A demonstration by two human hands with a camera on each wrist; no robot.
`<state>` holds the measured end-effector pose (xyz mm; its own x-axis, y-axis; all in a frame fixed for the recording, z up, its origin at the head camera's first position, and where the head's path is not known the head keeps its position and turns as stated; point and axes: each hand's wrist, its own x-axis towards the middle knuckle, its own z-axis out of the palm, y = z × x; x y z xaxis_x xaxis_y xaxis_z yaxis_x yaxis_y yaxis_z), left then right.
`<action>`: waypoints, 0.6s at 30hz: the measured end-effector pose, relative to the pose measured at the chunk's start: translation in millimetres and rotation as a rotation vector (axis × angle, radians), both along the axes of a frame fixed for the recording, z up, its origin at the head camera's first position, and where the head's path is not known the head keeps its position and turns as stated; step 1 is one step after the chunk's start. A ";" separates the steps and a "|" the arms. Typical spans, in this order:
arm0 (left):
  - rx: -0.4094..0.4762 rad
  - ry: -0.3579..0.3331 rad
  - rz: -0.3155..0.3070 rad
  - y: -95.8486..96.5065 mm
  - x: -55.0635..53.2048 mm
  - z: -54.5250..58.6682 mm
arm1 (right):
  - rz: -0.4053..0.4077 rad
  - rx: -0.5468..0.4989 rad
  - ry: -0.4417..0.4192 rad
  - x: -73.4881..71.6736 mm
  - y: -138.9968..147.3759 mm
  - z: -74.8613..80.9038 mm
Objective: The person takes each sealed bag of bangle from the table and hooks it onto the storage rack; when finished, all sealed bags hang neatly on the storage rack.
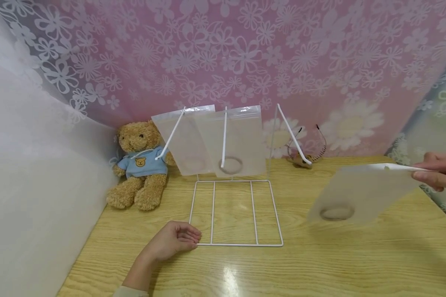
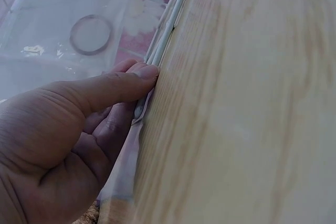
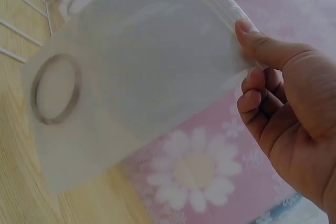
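A white wire display rack (image 1: 254, 214) stands on the table, with three slanting prongs at its back. My left hand (image 1: 172, 241) pinches the front left corner of its base between thumb and fingers. At the right, my right hand (image 1: 440, 171) pinches the top edge of a frosted zip bag (image 3: 152, 51), apart from the rack. A thin round bangle (image 3: 77, 85) shows through the lower part of this bag. Two similar bags hang from the left and middle prongs; the middle bag (image 1: 245, 136) holds a bangle (image 1: 230, 165). Nothing hangs from the right prong (image 1: 293, 134).
A teddy bear (image 1: 143, 165) in a blue top sits left of the rack on the wooden table (image 1: 319, 264). Behind the rack's right side lies a headband (image 1: 302, 161) with a brown ornament. A pink flowered curtain (image 1: 223, 53) hangs at the back.
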<state>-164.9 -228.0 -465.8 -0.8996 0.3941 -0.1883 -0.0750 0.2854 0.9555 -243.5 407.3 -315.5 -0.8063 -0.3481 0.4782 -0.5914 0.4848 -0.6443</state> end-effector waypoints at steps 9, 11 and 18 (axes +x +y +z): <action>-0.013 0.008 -0.005 0.1 0.8 1.2 | 0.290 -0.093 0.007 13.7 -34.3 20.9; -0.011 0.004 -0.006 0.0 0.9 1.1 | 0.331 -0.107 0.000 17.2 -45.4 26.5; -0.016 -0.004 -0.001 0.4 0.7 1.7 | 0.294 -0.137 0.001 33.2 -81.2 40.6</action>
